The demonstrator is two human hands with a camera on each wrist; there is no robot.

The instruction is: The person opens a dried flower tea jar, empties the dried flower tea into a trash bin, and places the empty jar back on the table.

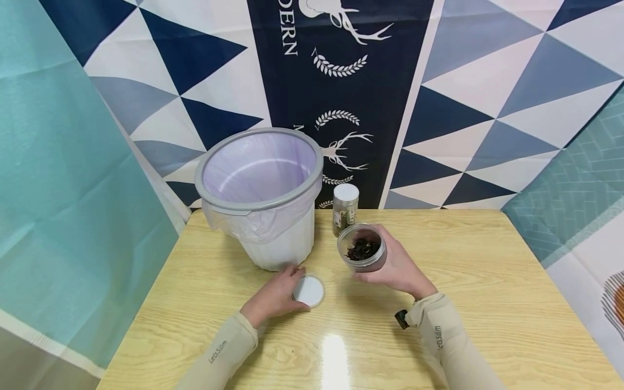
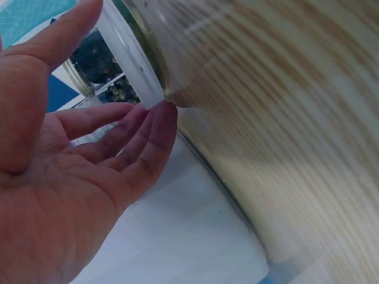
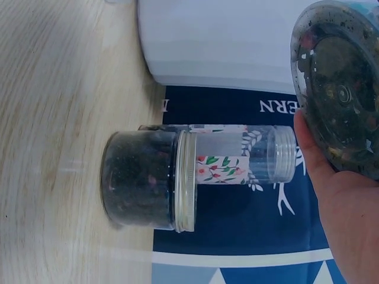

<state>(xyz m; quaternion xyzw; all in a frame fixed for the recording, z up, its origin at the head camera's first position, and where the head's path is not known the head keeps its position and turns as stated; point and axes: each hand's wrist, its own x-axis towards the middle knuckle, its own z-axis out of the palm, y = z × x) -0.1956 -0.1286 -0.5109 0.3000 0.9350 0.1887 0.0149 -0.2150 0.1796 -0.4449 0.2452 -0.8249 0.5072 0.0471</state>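
My right hand [image 1: 397, 265] grips a clear open jar [image 1: 380, 264], raised above the table and tilted toward me. Dark dried flakes [image 1: 363, 249] lie inside it. In the right wrist view the underside of this jar [image 3: 343, 89] shows at the upper right, with the fingers along its side. On the table, my left hand [image 1: 278, 295] holds a round white lid [image 1: 309, 291] by its edge. The left wrist view shows the thumb and fingertips of the left hand [image 2: 89, 154] at the rim of the lid [image 2: 133, 56].
Behind the held jar stands a tall clear jar [image 1: 345, 208] with a white top and floral label. A shorter lidded jar [image 3: 142, 180] with dark contents stands beside it in the right wrist view. A white bin [image 1: 287, 244] with a plastic liner stands at the table's back left.
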